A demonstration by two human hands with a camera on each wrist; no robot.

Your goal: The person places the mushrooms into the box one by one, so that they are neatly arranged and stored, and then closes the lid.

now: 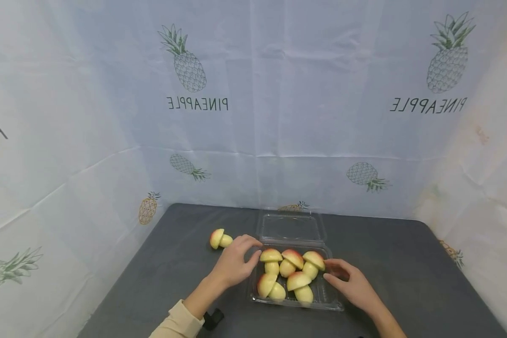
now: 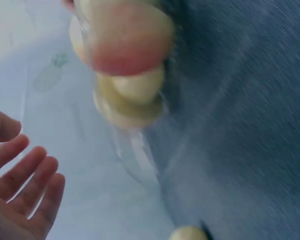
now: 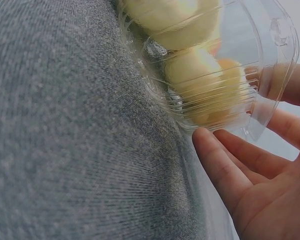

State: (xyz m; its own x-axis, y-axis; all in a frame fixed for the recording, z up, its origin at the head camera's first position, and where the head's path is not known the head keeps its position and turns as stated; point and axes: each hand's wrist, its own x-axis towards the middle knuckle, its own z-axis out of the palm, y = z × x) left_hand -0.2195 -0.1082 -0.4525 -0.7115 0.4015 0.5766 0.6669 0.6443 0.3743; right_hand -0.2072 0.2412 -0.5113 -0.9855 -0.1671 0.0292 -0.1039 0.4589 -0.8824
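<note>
A clear plastic clamshell box (image 1: 335, 307) lies with its lid (image 1: 291, 226) folded back. Inside are several toy mushrooms (image 1: 293, 260) with red-and-yellow caps and pale yellow stems. One more mushroom (image 1: 218, 239) lies on its side outside the box, beyond my left hand (image 1: 236, 263). That hand is at the box's left side, and the left wrist view shows its fingers (image 2: 27, 182) loosely extended and holding nothing. My right hand (image 1: 352, 284) is at the right wall, its fingers slightly bent. In the right wrist view a fingertip (image 3: 204, 137) meets or nearly meets the plastic; contact is unclear.
The box stands on a dark grey table (image 1: 152, 281). Behind and beside it hangs a white cloth (image 1: 300, 117) printed with pineapples. A small black object (image 1: 213, 319) is by the left sleeve (image 1: 179, 321).
</note>
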